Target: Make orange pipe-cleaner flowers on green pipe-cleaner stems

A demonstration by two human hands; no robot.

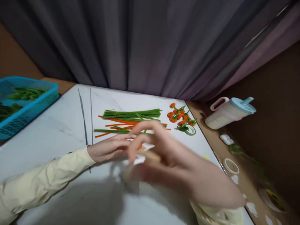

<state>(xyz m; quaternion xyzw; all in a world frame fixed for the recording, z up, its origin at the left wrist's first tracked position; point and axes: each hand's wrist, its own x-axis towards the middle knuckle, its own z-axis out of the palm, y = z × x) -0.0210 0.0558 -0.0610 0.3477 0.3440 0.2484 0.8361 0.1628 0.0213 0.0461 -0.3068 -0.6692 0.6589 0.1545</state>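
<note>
My left hand [110,148] reaches in from the left, low over the white marble-look tabletop [58,134], fingers pointing right toward my other hand. My right hand [173,162] is raised in front of it, smeared by motion, fingers curled, with what looks like a wooden stick [150,154] in them. A bit of orange shows between the two hands. Just beyond lie green pipe cleaners [132,114] and orange pipe cleaners [122,121] in a loose bundle. Small orange-and-green pipe-cleaner flowers [180,116] are heaped to their right.
A blue plastic basket [30,104] with green pieces stands at the far left. Two thin dark wires [84,118] lie on the table. Right of the table edge are a pink-and-blue lidded jug [229,113], tape rolls [231,165] and scraps. A dark curtain hangs behind.
</note>
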